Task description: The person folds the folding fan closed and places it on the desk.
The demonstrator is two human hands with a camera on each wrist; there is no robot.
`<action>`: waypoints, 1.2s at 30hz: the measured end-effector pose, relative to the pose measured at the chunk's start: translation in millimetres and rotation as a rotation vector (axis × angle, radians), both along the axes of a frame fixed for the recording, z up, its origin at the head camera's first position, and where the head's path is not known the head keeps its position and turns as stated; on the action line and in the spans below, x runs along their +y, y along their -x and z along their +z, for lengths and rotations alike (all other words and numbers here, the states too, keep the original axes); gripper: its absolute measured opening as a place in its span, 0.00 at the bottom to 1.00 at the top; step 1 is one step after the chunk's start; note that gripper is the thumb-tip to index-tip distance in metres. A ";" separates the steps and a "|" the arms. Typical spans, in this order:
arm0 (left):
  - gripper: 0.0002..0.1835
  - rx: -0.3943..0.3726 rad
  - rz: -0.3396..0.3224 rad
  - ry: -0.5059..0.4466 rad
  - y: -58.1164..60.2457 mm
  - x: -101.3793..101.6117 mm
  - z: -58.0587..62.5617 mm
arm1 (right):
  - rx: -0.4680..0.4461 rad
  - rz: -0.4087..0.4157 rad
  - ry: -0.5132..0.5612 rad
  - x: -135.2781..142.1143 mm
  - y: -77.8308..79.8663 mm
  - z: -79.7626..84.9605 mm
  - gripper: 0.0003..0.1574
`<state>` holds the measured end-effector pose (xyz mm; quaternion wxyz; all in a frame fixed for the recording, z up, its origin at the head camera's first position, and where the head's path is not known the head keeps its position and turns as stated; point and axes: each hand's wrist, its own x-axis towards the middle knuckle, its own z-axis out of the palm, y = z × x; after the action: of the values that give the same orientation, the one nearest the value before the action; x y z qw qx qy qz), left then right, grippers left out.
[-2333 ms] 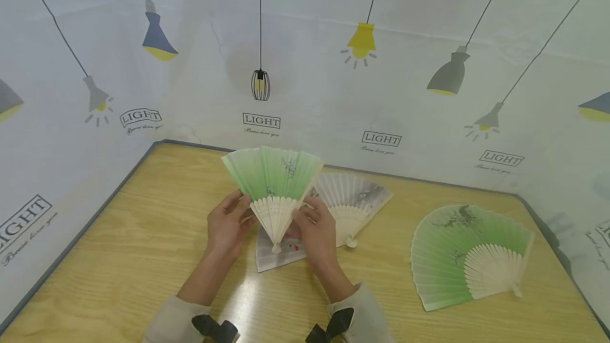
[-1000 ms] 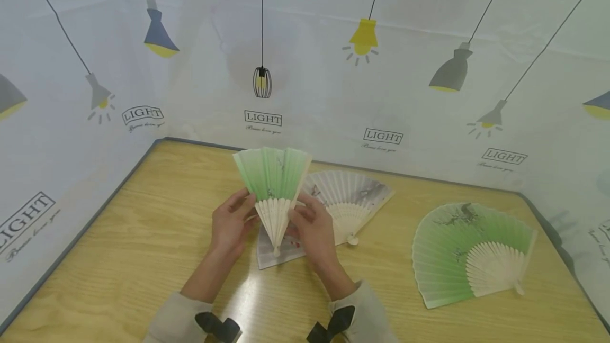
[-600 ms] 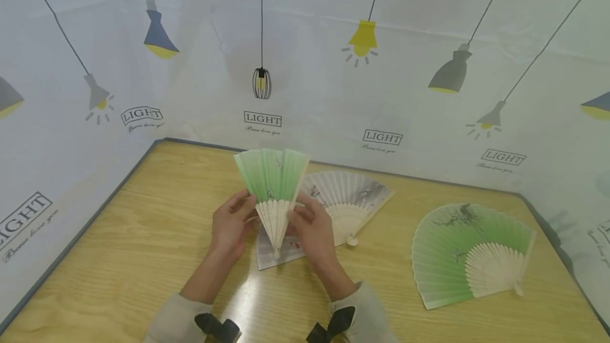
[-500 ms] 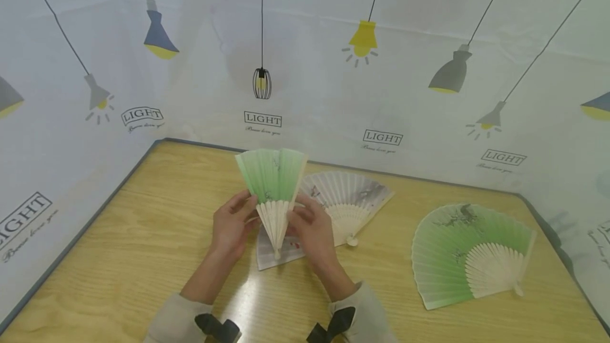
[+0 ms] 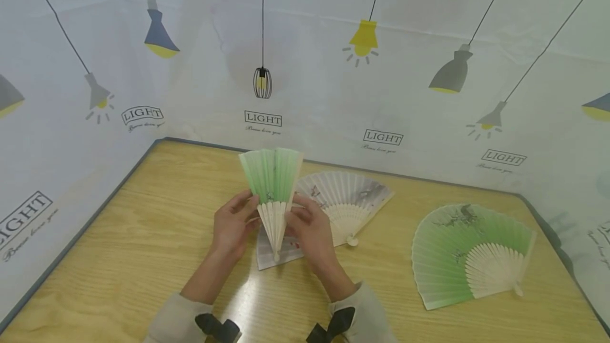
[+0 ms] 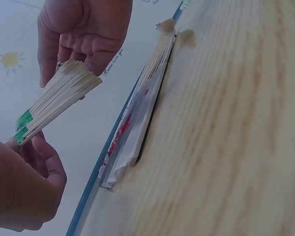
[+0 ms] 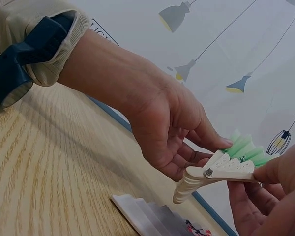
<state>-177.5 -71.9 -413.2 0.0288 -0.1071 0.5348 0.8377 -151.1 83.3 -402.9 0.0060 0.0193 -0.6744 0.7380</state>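
A folding fan (image 5: 274, 173) with green pleated cloth and pale slats is held off the table between both hands, partly spread, its pivot end pointing down. My left hand (image 5: 233, 226) grips its left edge, thumb in front and fingers bent behind. At the opposite edge, my right hand (image 5: 310, 229) pinches the outer slat between thumb and fingers. Both wrist views show the slats of this fan (image 6: 64, 96) bunched together between the hands. Beneath and behind it lies a spread grey-white fan (image 5: 352, 195) with red and dark printing, partly covered by the right hand.
A second green fan (image 5: 448, 253) lies widely spread on the right of the wooden table (image 5: 124, 242). White cloth walls (image 5: 314, 89) printed with lamps stand along the table's back and sides.
The held green fan has narrowed, its right edge drawn leftward as the right hand shifted slightly left. The left hand has moved slightly right. The fans on the table have stayed put.
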 end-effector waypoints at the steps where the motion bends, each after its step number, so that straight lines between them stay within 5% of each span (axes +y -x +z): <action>1: 0.18 0.001 -0.002 0.005 -0.2 0.0 0.1 | -0.004 0.003 -0.003 0.1 0.0 0.3 0.21; 15: 0.19 0.003 -0.018 0.024 -1.3 -0.6 0.6 | -0.012 0.023 -0.024 -1.7 -11.9 24.5 0.23; 27: 0.19 -0.022 -0.025 0.034 -1.0 -0.5 0.1 | -0.014 0.022 -0.001 0.0 -2.1 2.0 0.23; 36: 0.18 -0.024 -0.048 0.041 -0.9 0.2 0.4 | 0.003 0.020 0.014 -1.6 -1.3 1.7 0.22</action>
<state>-176.6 -71.7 -412.7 0.0531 -0.1050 0.5541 0.8241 -149.7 81.7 -401.2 -0.0003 0.0271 -0.6691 0.7427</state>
